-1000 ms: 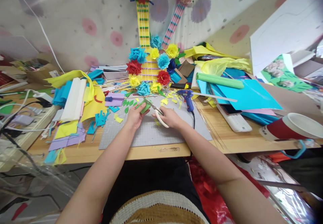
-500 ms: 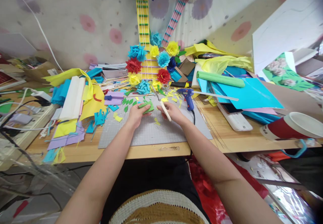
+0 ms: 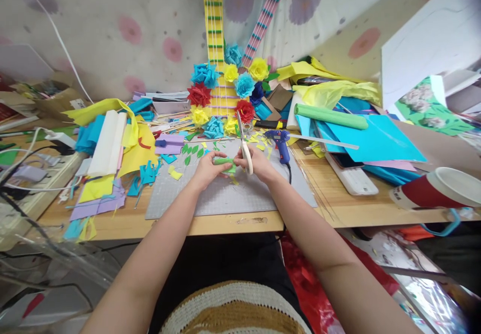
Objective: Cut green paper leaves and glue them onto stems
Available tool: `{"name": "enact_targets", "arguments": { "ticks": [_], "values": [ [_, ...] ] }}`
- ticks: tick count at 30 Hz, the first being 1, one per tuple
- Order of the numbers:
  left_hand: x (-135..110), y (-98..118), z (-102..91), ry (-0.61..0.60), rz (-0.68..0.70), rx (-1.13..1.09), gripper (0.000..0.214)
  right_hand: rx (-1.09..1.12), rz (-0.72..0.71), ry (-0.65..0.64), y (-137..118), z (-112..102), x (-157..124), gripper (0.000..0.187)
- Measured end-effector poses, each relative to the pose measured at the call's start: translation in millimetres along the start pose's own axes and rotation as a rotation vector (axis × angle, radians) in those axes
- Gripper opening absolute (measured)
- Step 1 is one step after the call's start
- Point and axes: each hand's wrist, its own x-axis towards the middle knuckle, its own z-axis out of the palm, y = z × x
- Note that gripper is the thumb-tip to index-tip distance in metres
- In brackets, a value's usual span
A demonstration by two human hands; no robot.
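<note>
Between my hands, above the grey cutting mat (image 3: 210, 201), is a folded piece of green paper (image 3: 225, 163). My left hand (image 3: 208, 170) pinches its left side. White-handled scissors (image 3: 246, 157) are in my right hand (image 3: 259, 164), blades pointing up and away from me. The fingertips of that hand also touch the right end of the green paper. Small green paper leaves (image 3: 192, 150) lie on the mat just beyond my left hand. Yellow scraps (image 3: 175, 173) are scattered around them.
A blue glue gun (image 3: 280, 146) lies right of my right hand, its cord trailing forward. Behind the mat stands a yellow paper guitar (image 3: 215, 33) with paper flowers. Coloured paper (image 3: 379, 136) and a red-and-white cup (image 3: 432, 188) are on the right; paper strips (image 3: 107, 146) pile up left.
My hands have come together at the green paper, right fingertips now on its right end. The scissors have swung more upright, with their blades pointing away.
</note>
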Motion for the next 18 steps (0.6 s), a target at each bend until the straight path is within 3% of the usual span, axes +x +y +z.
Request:
{"name": "enact_targets", "arguments": {
  "ticks": [3,7,18],
  "values": [
    [1,0,0.7,0.044,-0.028,-0.153,0.036,0.071,-0.012,0.106,1,6,4,0.044],
    [3,-1,1.8,-0.009,-0.127,-0.296,0.026,0.144,-0.033,0.226,5,14,8,0.048],
    [5,-3,6.4,0.169,-0.084,-0.299,0.019,0.149,-0.021,0.291,7,21,8,0.054]
  ]
}}
